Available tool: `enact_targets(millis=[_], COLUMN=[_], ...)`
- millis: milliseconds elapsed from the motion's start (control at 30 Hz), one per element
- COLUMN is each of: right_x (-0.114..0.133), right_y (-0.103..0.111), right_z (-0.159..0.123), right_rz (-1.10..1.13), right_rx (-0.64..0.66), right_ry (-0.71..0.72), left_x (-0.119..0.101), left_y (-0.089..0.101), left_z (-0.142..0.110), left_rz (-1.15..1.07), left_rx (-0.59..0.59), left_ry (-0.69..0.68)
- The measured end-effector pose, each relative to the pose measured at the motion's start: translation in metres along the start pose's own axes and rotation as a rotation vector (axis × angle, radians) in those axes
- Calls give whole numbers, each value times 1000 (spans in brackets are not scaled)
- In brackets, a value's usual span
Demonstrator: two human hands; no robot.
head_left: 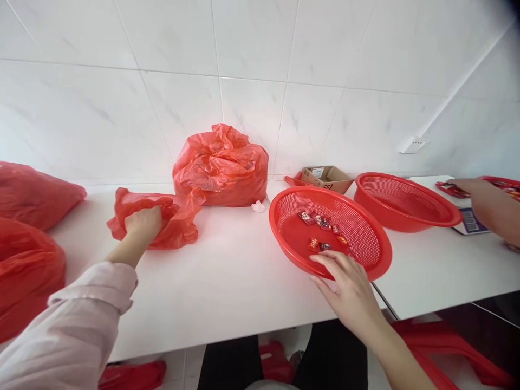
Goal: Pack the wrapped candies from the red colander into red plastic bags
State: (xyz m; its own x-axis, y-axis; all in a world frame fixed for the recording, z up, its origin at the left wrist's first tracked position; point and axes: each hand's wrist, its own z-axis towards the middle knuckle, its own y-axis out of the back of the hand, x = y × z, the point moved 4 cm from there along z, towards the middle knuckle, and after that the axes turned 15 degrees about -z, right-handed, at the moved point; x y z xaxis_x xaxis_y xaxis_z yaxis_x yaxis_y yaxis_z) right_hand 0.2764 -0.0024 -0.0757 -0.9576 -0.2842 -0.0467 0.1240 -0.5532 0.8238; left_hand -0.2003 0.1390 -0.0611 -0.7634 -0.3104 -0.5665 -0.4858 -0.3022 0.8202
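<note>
The left hand (142, 223) is closed in a fist around the bunched top of a small crumpled red plastic bag (170, 219), which lies on the white worktop (227, 281) at the left of the scene. Just behind this bag, against the white tiled wall (252, 59), sits a larger, fuller red plastic bag (222, 168), loosely gathered at its top. A small white scrap (258, 206) lies on the worktop beside its right corner.

The right hand (345, 287) is spread, fingers loosely apart, with the fingertips resting on the near rim of a round red plastic sieve basket (357, 230); it grips nothing. Inside this basket lie a few small red wrapped sweets (322, 228), scattered about its middle.

Touching the far right edge of that basket stands a second red plastic sieve basket (406, 203). Between and behind the two sits a small open brown cardboard box (327, 177). At the far right, another person's hand (493, 208) reaches over a small weighing scale (469, 222); whether it holds anything cannot be told.

Two more bulging red plastic bags (28, 238) crowd the left edge, and a red plastic stool (447, 346) shows under the worktop at the near right.
</note>
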Motion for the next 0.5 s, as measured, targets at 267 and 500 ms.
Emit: enact_targets(millis=[267,500], right_x=[89,167], right_y=[8,-20], right_z=[8,61], right_rz=[524,686], right_rx=[42,60], right_ry=[198,305], left_x=[-50,-78], left_y=[68,81], left_z=[-11,-42], left_rz=[109,-210], left_rx=[-341,-318], left_ry=[-59,-238])
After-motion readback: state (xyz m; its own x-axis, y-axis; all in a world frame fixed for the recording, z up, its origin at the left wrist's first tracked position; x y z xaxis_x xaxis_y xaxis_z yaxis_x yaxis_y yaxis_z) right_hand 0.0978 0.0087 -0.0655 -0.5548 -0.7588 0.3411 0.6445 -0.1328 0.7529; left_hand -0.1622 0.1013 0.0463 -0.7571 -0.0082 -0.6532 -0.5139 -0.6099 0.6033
